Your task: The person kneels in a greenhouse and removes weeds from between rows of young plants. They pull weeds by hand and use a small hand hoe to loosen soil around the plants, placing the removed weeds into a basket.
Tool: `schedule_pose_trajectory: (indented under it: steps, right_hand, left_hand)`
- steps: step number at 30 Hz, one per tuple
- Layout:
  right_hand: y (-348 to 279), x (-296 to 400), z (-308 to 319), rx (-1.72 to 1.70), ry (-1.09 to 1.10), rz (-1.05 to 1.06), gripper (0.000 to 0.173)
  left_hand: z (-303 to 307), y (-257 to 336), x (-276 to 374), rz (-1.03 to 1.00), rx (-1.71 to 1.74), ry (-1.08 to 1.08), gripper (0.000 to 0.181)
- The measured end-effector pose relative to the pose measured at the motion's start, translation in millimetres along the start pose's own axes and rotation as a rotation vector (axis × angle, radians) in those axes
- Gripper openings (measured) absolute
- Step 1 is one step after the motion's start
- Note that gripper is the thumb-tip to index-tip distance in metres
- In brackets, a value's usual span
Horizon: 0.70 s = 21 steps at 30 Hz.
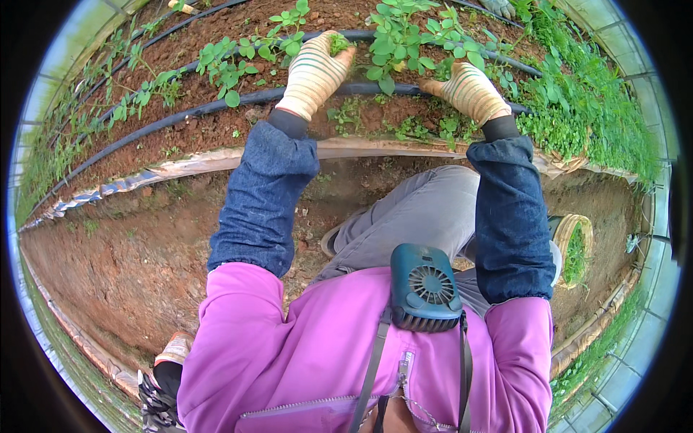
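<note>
My left hand, in a striped knit glove, is closed on a small bunch of green weeds above the bed. To its right, my gloved right hand reaches low among the leaves of a leafy plant; its fingertips are partly hidden by foliage, and whether they grip anything cannot be told. Black irrigation hoses run along the reddish soil beneath and beside both hands. Small weeds grow between the near hose and the bed's edge.
A plastic-sheet border edges the bed. Dense greenery covers its right end. A basket holding greens stands by my right side in the dirt aisle. Another gloved hand shows at the top; another person's shoe is lower left.
</note>
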State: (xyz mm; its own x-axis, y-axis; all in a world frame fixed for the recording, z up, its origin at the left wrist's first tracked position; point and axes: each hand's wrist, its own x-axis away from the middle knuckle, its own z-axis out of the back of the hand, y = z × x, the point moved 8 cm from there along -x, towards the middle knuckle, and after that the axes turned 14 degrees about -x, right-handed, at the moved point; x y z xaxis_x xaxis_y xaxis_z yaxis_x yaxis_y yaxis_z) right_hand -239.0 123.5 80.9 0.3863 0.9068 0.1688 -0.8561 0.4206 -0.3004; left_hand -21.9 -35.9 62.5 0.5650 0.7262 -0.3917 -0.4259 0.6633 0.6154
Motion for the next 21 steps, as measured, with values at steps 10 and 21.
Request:
schedule_pose_trajectory:
  steps: [10,21]
  right_hand:
    - [43,22,42,-0.447,0.289,-0.183,0.047]
    - [30,98,-40,-0.414,0.258,-0.178,0.078]
  left_hand:
    - [-32,77,52,-0.379,-0.521,-0.309,0.056]
    - [2,25,38,-0.012,-0.222,0.015,0.041]
